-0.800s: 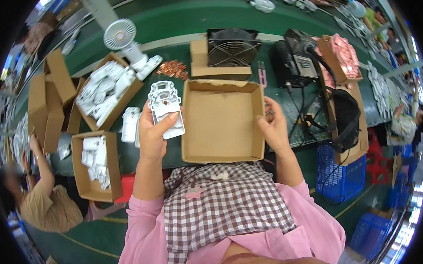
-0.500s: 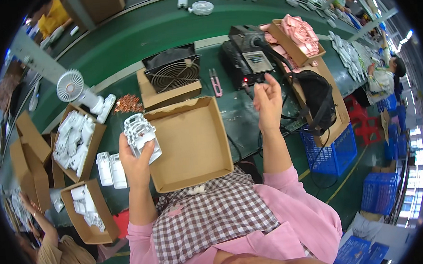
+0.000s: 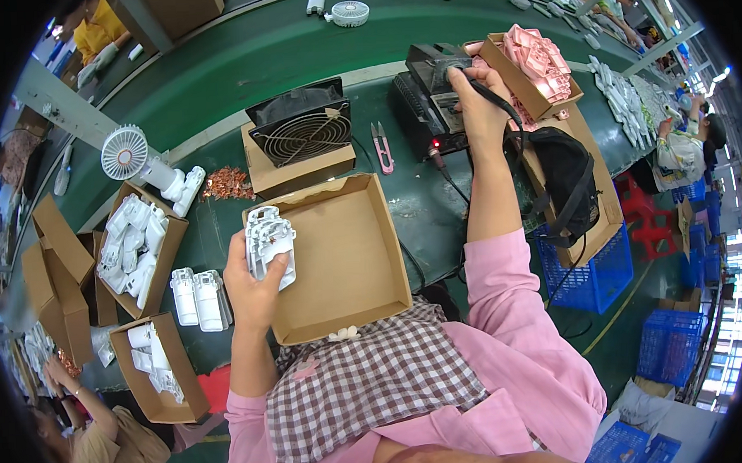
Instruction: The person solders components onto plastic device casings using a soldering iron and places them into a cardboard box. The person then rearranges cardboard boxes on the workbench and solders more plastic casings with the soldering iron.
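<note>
In my left hand (image 3: 255, 279) is a white plastic fan housing (image 3: 269, 239), gripped with the thumb across its front. It is held above the left side of an open cardboard tray (image 3: 339, 262). My right hand (image 3: 480, 103) reaches forward to the black soldering station (image 3: 419, 105), its fingers closed round the black handle of a soldering iron (image 3: 491, 96) at the holder. The iron's tip is hidden. A red light glows on the station's front, where a cable plugs in.
A fume fan (image 3: 304, 131) stands on cardboard behind the tray, with pink snips (image 3: 382, 148) alongside. Copper-coloured bits (image 3: 226, 184), a white handheld fan (image 3: 136, 159) and boxes of white parts (image 3: 136, 250) lie left. Pink parts (image 3: 533, 63) and a black bag (image 3: 563, 182) are right.
My right hand has moved forward from in front of the station and closed on the soldering iron. The left hand has shifted slightly right, tilting the housing a little.
</note>
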The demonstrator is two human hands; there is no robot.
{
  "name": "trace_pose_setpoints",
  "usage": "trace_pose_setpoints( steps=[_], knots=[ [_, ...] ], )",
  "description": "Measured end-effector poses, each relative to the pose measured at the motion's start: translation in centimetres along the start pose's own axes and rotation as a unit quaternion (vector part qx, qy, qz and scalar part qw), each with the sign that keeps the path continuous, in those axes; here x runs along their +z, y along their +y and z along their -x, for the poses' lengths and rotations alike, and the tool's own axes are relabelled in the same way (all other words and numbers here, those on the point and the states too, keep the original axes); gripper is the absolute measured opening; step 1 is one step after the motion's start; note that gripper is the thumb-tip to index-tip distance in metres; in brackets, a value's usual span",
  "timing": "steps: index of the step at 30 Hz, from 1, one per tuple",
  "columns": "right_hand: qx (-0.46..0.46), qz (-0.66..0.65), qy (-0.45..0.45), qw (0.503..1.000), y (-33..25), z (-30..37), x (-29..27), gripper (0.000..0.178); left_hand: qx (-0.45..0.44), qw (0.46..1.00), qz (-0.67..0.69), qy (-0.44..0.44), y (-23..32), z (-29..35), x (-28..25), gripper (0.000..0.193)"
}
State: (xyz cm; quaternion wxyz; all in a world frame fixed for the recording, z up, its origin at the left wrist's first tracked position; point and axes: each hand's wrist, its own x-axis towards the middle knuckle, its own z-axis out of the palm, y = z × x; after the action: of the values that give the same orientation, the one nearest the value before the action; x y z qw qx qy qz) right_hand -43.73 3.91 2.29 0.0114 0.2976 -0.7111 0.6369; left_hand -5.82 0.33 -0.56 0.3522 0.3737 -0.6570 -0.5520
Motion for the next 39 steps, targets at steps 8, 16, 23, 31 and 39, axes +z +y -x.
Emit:
trace_pose_setpoints(
  steps=[8,16,23,31,39],
  knots=[
    [-0.112,-0.085,0.172,0.975,-2.5,4.8,-2.0,0.016,0.028,0.998,0.037,0.034,1.3,0.1,-0.5,0.040],
    [0.038,-0.361,-0.169,0.916,-6.2,19.4,1.1,0.020,-0.100,0.958,0.268,0.013,-0.5,-2.1,1.8,0.038],
    [0.030,-0.357,-0.208,0.910,-5.9,20.0,1.5,0.017,-0.089,0.960,0.266,0.011,-0.5,-2.3,2.0,0.035],
    [0.026,-0.308,-0.216,0.926,-5.9,20.0,2.3,0.016,-0.074,0.967,0.244,0.007,-0.9,-2.3,1.9,0.032],
    [0.033,-0.269,-0.236,0.933,-6.2,19.8,2.5,0.017,-0.070,0.968,0.240,0.006,-0.3,-2.2,2.1,0.034]
  ],
)
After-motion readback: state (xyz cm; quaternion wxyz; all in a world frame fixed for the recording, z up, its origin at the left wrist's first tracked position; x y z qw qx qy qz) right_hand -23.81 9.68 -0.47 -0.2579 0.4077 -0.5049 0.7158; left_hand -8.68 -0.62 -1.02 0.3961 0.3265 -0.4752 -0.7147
